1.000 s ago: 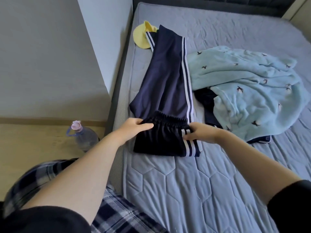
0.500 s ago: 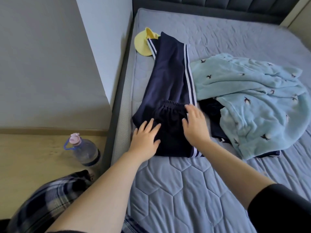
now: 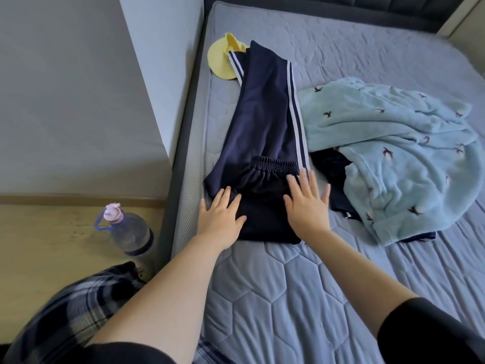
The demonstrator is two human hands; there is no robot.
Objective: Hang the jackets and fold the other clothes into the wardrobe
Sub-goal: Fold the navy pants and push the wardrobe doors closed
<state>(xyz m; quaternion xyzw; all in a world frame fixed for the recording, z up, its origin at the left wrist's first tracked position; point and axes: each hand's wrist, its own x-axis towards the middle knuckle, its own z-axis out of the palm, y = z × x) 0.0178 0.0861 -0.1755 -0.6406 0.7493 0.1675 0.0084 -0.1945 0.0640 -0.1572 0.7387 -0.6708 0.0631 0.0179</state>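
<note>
Navy track pants [image 3: 265, 132] with white side stripes lie lengthwise on the bed [image 3: 288, 298], waistband end folded over the legs. The left hand [image 3: 220, 219] and right hand [image 3: 307, 206] press flat on that fold, each grip apart, fingers straight. A light-blue fleece garment [image 3: 399, 153] lies just beside them.

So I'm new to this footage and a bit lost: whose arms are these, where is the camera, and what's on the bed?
No machine here: a person wears a camera on the head, looking down at their own arms. The left hand and right hand lie flat with straight fingers on navy track trousers, whose waistband end is folded over; nothing is in a grip. On the mattress also lie a light blue fleece garment and something yellow. A water bottle stands on the floor.
</note>
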